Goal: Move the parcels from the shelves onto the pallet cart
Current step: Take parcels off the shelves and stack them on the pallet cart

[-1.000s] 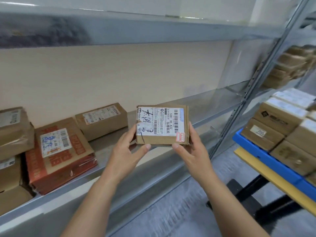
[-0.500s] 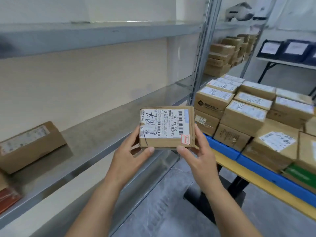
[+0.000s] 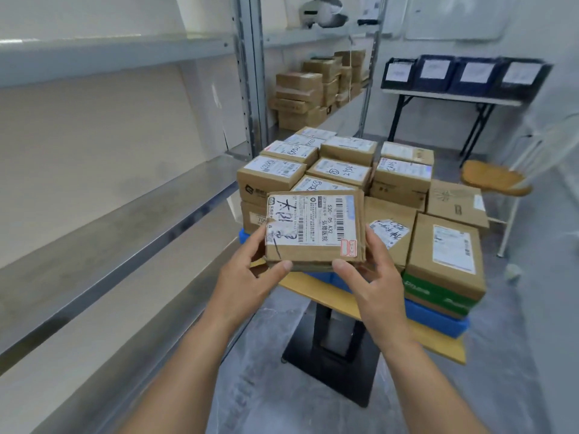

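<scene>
To the left of the left hand, a grey metal shelf [image 3: 131,211] runs along the wall. The left hand [image 3: 241,285] grips the left side of a flat cardboard parcel [image 3: 313,233], its fingers curled round the side and its thumb pressed on the near edge. The parcel is off any surface, label facing up, clamped between both hands. The right hand [image 3: 376,286] grips the parcel's right side the same way, narrow, thumb on the near edge. Just beyond and below both hands stands the pallet cart [image 3: 438,321], with stacked parcels [image 3: 341,172] on it. Well right of the right hand is a wooden-seated chair [image 3: 495,178].
</scene>
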The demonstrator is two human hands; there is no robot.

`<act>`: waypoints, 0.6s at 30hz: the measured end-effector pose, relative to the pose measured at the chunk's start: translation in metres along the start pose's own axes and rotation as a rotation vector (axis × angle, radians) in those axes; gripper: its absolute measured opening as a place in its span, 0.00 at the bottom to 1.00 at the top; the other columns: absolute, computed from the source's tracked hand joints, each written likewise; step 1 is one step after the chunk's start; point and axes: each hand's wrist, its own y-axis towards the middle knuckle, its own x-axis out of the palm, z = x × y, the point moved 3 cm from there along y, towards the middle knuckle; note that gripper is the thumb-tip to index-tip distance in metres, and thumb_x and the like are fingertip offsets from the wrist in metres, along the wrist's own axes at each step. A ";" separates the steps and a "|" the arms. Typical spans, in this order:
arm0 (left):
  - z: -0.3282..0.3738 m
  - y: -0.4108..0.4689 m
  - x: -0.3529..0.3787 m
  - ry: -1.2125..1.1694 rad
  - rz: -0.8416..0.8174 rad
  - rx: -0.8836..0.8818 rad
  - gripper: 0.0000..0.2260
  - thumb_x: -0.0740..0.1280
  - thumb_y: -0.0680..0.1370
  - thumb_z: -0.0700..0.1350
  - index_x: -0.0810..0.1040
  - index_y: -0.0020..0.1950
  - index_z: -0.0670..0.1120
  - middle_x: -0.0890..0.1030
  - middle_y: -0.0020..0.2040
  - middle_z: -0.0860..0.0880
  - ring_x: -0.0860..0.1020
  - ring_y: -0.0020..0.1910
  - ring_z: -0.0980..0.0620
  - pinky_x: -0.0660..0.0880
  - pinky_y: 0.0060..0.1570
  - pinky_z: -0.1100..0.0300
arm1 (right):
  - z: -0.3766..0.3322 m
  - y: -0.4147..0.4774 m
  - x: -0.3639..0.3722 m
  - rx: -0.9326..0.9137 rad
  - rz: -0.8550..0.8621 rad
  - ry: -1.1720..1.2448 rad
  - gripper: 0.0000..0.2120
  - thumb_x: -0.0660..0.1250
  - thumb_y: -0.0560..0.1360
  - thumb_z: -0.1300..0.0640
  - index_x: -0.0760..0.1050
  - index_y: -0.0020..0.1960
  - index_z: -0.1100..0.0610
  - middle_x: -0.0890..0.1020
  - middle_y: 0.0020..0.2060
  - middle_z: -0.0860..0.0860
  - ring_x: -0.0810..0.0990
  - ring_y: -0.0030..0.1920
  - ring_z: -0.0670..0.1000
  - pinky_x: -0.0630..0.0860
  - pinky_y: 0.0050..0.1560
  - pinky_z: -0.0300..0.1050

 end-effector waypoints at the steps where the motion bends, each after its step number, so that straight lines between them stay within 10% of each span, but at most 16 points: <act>1: 0.002 0.004 0.009 -0.008 -0.014 -0.001 0.28 0.72 0.73 0.47 0.66 0.63 0.73 0.77 0.59 0.66 0.75 0.60 0.64 0.73 0.62 0.54 | 0.001 0.003 -0.009 0.000 0.014 0.001 0.38 0.72 0.65 0.40 0.63 0.73 0.39 0.74 0.66 0.43 0.73 0.66 0.46 0.71 0.66 0.56; 6: 0.017 0.026 0.047 -0.031 -0.087 0.033 0.27 0.73 0.73 0.46 0.67 0.64 0.69 0.77 0.61 0.64 0.74 0.60 0.66 0.73 0.61 0.62 | 0.002 0.012 -0.045 0.000 0.093 0.024 0.34 0.73 0.72 0.57 0.64 0.74 0.48 0.79 0.61 0.43 0.78 0.59 0.41 0.75 0.62 0.51; 18: 0.037 0.107 0.125 0.103 -0.358 0.054 0.24 0.69 0.73 0.56 0.65 0.66 0.70 0.78 0.55 0.64 0.77 0.54 0.65 0.74 0.60 0.55 | 0.023 0.054 -0.113 0.071 0.316 -0.042 0.38 0.70 0.65 0.40 0.65 0.73 0.45 0.77 0.63 0.43 0.75 0.64 0.45 0.74 0.63 0.56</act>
